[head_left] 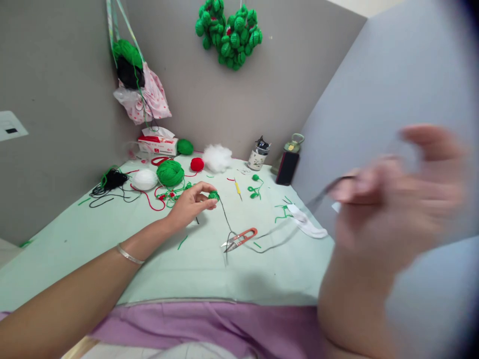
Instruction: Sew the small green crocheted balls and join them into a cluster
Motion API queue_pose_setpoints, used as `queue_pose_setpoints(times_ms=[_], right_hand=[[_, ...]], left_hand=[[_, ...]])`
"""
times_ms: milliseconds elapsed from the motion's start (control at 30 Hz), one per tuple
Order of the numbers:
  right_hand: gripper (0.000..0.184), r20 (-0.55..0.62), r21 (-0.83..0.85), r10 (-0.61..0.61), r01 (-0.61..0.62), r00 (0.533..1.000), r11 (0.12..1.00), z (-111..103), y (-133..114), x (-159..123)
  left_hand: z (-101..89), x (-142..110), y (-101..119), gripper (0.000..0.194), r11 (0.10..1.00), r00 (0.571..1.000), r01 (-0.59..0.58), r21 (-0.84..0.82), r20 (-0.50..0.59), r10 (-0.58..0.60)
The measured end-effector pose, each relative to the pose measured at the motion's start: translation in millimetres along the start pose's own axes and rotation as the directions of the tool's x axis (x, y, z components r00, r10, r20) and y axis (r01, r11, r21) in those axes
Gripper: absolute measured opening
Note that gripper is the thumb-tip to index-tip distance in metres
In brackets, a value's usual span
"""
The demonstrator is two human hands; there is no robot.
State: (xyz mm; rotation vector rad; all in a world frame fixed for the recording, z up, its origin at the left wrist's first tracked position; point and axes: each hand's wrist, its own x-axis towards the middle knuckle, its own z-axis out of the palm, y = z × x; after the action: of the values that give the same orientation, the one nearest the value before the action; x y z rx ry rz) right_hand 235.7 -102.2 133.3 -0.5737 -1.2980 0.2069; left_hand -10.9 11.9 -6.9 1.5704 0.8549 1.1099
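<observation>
Between the thumb and fingers of my left hand (188, 205) is a small green crocheted ball (214, 195), held just over the table. A black yarn (225, 213) runs from the ball down past orange-handled thread snips (241, 240), which lie on the table. From there the yarn loops right and rises to my right hand (389, 204), which is lifted high at the right and blurred. The yarn enters at its pinched fingers; whether a needle is there too cannot be made out.
Green (170, 173), white (145, 179) and red yarn balls (196, 164) stand at the back left, near stuffing (217, 158). A yellow-handled crochet hook (238, 188), green crocheted piece (256, 189), white cloth (307, 222) and phone (287, 168) lie or stand rightward. Partition walls surround the table.
</observation>
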Motion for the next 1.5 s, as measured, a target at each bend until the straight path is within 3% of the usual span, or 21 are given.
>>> queue_pose_setpoints(times_ms=[100, 267, 400, 567, 667, 700, 733, 867, 933, 1100, 1300, 1367, 1500], right_hand=[[0.024, 0.186, -0.018, 0.171, -0.171, 0.967, 0.985, 25.9, 43.7, -16.5], [0.032, 0.357, -0.165, 0.478, -0.449, 0.803, 0.878, 40.6, 97.0, -52.7], [0.02, 0.419, -0.114, 0.645, -0.667, 0.64, 0.736, 46.8, 107.2, -67.5], [0.026, 0.331, -0.002, 0.741, -0.785, 0.585, 0.62, 59.1, 111.7, -81.3], [0.026, 0.423, -0.012, 0.777, -0.855, 0.466, 0.519, 61.9, 113.5, -87.2], [0.025, 0.446, -0.025, 0.775, -0.86, 0.447, 0.51, 61.8, 113.3, -88.1], [0.024, 0.453, -0.036, 0.767, -0.85, 0.455, 0.526, 61.5, 112.7, -88.4], [0.019, 0.414, -0.033, 0.661, -0.716, 0.626, 0.698, 60.1, 104.9, -87.1], [0.017, 0.432, -0.042, 0.604, -0.654, 0.67, 0.756, 60.9, 99.0, -88.3], [0.011, 0.58, -0.15, 0.51, -0.532, 0.636, 0.834, 64.4, 91.4, -99.4], [0.011, 0.595, -0.189, 0.508, -0.506, 0.622, 0.841, 63.8, 96.6, -103.9], [0.011, 0.592, -0.197, 0.482, -0.464, 0.646, 0.864, 63.0, 95.2, -101.8], [0.009, 0.549, -0.21, 0.341, -0.268, 0.763, 0.94, 59.8, 89.3, -95.7]], left_hand=[[-1.1, 0.1, -2.7, 0.041, 0.995, 0.999, -0.014, -0.099, 0.047, 0.019], [-3.1, 0.4, -1.1, 0.044, 0.989, 0.994, 0.002, -0.151, 0.113, 0.015], [0.0, -1.6, 2.3, 0.044, 0.99, 0.99, -0.014, -0.138, 0.138, 0.033], [7.9, -7.6, 7.9, 0.032, 0.986, 0.989, -0.151, 0.066, 0.006, 0.151], [10.0, -9.9, 7.9, 0.026, 0.95, 0.971, -0.223, 0.217, -0.037, 0.236], [10.0, -10.1, 7.1, 0.025, 0.947, 0.971, -0.222, 0.23, -0.039, 0.237], [9.9, -9.9, 5.9, 0.026, 0.952, 0.973, -0.212, 0.221, -0.044, 0.227], [9.3, -7.9, 0.8, 0.028, 0.971, 0.981, -0.168, 0.171, -0.063, 0.181], [9.5, -7.2, -0.6, 0.028, 0.97, 0.98, -0.175, 0.17, -0.062, 0.188], [9.7, -6.7, 0.0, 0.035, 0.986, 0.986, -0.154, 0.071, -0.057, 0.158], [4.6, -4.3, 5.9, 0.031, 0.997, 0.998, -0.055, -0.061, 0.006, 0.056], [2.8, -3.3, 9.0, 0.037, 0.991, 1.0, -0.008, -0.134, 0.022, 0.011], [-0.4, -0.5, 14.8, 0.038, 0.938, 0.999, 0.048, -0.343, 0.008, -0.048]])
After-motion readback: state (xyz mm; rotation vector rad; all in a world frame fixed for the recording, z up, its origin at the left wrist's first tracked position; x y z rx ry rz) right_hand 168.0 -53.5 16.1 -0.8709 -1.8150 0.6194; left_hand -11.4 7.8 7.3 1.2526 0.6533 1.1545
